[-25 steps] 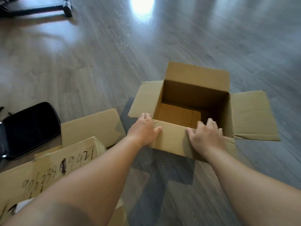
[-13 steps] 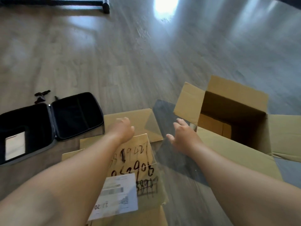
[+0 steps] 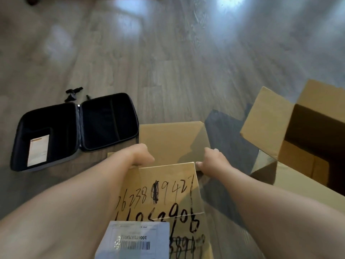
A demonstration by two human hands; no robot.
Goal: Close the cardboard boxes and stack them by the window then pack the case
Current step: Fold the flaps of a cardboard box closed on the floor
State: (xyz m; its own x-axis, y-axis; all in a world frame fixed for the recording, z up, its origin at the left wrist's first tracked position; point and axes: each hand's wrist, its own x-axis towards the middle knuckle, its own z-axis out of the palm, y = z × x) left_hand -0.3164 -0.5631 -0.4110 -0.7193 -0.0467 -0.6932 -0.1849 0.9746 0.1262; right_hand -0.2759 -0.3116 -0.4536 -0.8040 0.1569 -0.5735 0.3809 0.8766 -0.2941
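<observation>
The larger cardboard box [image 3: 308, 139] sits open at the frame's right edge on the floor [image 3: 168, 53]. The written-on box [image 3: 168, 193] fills lower centre; left hand [image 3: 139, 156] and right hand [image 3: 211, 161] curl around its far flap's corners, likely to fold it shut. The open black case [image 3: 78, 128] waits at left.

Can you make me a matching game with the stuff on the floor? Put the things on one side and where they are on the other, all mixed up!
Things:
1. black case
2. box with numbers
3. plain open box
4. white label

Places or states:
A. far right, flaps up
B. stuck on the scribbled box
C. lying open on the left
D. between both hands

Pairs: 1-C, 2-D, 3-A, 4-B
</observation>
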